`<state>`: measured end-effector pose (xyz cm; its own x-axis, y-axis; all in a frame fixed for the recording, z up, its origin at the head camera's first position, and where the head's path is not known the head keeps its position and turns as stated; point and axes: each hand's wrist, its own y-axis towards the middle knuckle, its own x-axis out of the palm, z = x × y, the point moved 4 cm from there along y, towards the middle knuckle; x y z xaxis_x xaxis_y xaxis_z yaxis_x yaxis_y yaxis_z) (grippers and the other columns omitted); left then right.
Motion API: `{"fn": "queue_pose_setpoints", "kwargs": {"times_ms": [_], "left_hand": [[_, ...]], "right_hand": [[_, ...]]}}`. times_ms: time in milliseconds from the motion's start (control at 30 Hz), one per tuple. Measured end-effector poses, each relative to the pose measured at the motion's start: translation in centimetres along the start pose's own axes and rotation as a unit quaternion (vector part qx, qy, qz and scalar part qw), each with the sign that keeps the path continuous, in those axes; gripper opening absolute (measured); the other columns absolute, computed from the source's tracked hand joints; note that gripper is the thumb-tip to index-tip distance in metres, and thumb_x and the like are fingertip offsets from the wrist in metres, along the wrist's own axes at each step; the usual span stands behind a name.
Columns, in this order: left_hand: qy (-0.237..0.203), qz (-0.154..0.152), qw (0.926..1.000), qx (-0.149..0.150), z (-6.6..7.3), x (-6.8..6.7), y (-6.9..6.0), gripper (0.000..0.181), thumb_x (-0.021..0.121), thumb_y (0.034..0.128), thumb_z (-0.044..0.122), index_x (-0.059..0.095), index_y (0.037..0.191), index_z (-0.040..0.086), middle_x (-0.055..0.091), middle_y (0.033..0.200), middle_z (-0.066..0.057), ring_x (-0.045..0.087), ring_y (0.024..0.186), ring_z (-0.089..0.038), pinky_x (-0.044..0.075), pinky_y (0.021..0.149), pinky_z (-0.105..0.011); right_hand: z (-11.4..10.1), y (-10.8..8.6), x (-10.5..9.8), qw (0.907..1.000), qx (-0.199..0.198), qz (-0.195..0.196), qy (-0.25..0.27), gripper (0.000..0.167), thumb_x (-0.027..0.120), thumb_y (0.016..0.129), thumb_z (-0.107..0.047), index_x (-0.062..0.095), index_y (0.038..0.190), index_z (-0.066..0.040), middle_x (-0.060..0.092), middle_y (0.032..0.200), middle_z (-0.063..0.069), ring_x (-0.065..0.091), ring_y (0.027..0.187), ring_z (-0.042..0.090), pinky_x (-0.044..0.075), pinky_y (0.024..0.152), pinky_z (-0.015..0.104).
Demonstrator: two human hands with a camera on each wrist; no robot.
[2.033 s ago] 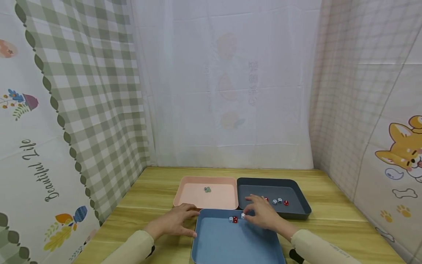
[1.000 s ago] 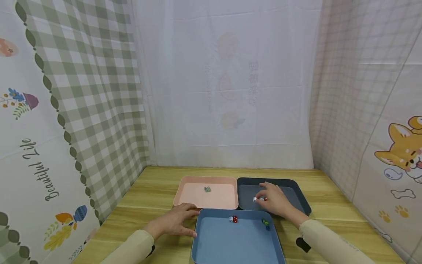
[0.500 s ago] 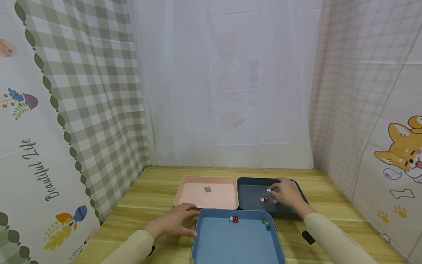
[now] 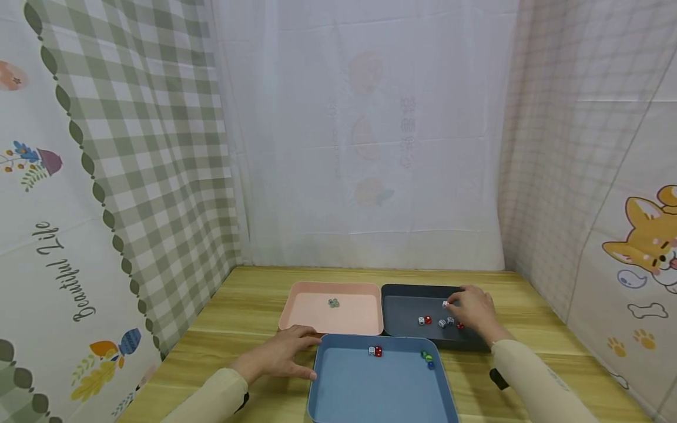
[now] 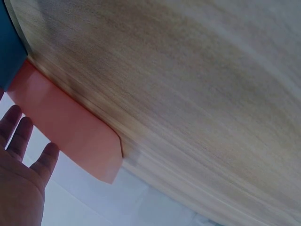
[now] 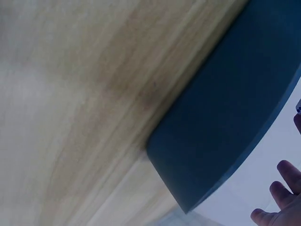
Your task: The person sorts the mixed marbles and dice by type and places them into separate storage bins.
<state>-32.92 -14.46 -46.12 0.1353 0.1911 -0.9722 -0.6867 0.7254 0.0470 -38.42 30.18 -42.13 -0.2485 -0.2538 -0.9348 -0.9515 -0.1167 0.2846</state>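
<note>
The right hand (image 4: 475,311) pinches a white die (image 4: 445,304) above the dark tray (image 4: 407,299) at the back right. Below it in that tray are a white die (image 4: 421,321) beside a red die (image 4: 428,319), two more white dice (image 4: 442,324) and a red die (image 4: 460,325) near the wrist. The left hand (image 4: 282,354), fingers spread, rests at the left edge of the blue tray (image 4: 381,388). In the blue tray a white die (image 4: 372,351) touches a red die (image 4: 378,351); green dice (image 4: 426,355) and a blue die (image 4: 431,365) lie at its right.
A pink tray (image 4: 307,305) with several small greenish clear pieces (image 4: 334,303) stands at the back left, touching the dark tray. The wooden table (image 4: 248,305) is enclosed by a checked cloth (image 4: 180,176) on the left and pale cloths behind and to the right.
The right hand has gone from the blue tray into the dark tray with a white die, then moved further right and slightly back. The left hand has stayed in place.
</note>
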Motion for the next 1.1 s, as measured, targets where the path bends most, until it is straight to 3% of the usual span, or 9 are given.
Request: {"fn": "queue_pose_setpoints", "kwargs": {"times_ms": [633, 1100], "left_hand": [[0.008, 0.000, 1.0000, 0.002, 0.2, -0.1, 0.0, 0.075, 0.065, 0.0863, 0.064, 0.054, 0.143, 0.016, 0.045, 0.147, -0.008, 0.040, 0.136, -0.027, 0.037, 0.106, -0.052], [0.008, 0.001, 1.0000, 0.000, 0.1, 0.0, 0.1, 0.077, 0.063, 0.0860, 0.067, 0.054, 0.143, 0.016, 0.045, 0.148, -0.008, 0.040, 0.136, -0.027, 0.037, 0.106, -0.053]], "right_hand": [[-0.7, -0.1, 2.4, 0.9992, 0.028, -0.023, -0.015, 0.014, 0.072, 0.089, -0.023, 0.079, 0.093, -0.011, 0.054, 0.129, 0.034, 0.041, 0.126, 0.054, 0.025, 0.098, 0.076], [-1.0, 0.2, 2.9, 0.9987, 0.037, -0.032, -0.013, 0.017, 0.071, 0.090, -0.022, 0.078, 0.099, -0.010, 0.053, 0.131, 0.035, 0.040, 0.126, 0.056, 0.023, 0.100, 0.076]]}}
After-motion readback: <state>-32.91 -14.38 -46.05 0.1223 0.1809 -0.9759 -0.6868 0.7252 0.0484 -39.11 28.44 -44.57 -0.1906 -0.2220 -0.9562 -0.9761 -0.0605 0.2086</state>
